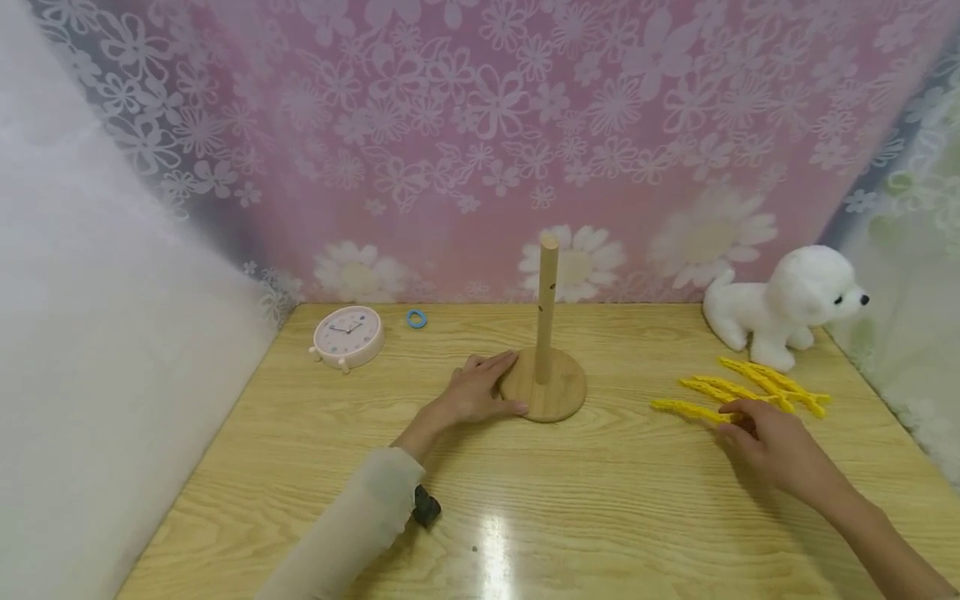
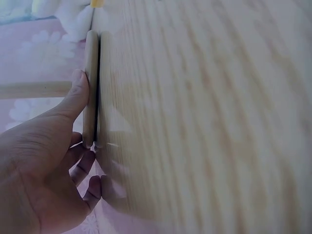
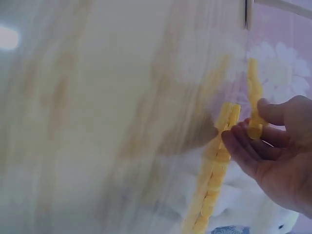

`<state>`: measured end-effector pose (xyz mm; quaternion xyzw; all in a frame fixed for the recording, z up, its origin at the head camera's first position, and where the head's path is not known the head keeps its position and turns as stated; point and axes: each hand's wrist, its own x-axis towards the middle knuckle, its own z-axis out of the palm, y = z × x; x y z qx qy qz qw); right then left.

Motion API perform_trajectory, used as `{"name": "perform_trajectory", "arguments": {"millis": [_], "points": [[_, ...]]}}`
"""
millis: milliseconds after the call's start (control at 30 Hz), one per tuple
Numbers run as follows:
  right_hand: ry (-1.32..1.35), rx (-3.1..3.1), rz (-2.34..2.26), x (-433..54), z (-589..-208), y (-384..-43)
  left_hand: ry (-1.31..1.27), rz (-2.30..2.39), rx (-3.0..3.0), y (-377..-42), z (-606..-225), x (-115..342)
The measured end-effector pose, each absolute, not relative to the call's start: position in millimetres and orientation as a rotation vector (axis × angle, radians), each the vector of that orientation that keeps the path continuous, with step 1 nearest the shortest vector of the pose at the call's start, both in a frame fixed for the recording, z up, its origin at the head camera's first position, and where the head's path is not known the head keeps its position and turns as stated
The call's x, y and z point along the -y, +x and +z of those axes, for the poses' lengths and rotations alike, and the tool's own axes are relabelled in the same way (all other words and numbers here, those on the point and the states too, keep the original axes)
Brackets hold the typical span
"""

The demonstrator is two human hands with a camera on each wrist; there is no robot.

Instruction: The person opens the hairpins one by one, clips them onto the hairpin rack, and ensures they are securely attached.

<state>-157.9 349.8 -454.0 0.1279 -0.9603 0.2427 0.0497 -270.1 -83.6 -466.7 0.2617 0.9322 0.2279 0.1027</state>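
Observation:
My left hand (image 1: 480,392) holds the round base (image 1: 568,400) of a wooden stand, thumb at the near edge and fingers at the left edge. A pale post (image 1: 547,325) with small dark holes rises from the base's middle. In the left wrist view the thumb presses the rim of the base (image 2: 91,63) beside the post. My right hand (image 1: 772,442) pinches a yellow branch-shaped piece (image 1: 686,408) between thumb and fingers. In the right wrist view that yellow piece (image 3: 253,87) is up off the table. Several similar yellow pieces (image 1: 765,379) lie just beyond this hand.
A white plush dog (image 1: 798,300) stands at the back right, behind the yellow pieces. A pink alarm clock (image 1: 348,336) lies face up at the back left, with a small blue ring (image 1: 416,318) beside it. A flowered pink curtain (image 1: 450,167) closes off the table's back edge.

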Motion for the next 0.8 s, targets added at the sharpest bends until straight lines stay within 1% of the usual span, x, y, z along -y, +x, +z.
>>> {"name": "perform_trajectory", "arguments": {"millis": [133,267,533,800], "points": [[0.417,2.800,0.782,-346.3,-454.3,-160.3,0.768,0.633,-2.766,-270.9,-465.7,83.6],[0.460,2.708,0.719,-338.6,-452.4,-164.8,0.764,0.623,-2.772,-271.3,-468.2,83.0],[0.441,2.668,0.678,-317.4,-438.1,-178.6,0.738,0.628,-2.774,-271.4,-469.3,81.4],[0.517,2.612,0.652,-296.4,-436.1,-187.0,0.727,0.592,-2.788,-269.4,-466.8,80.4]]}}
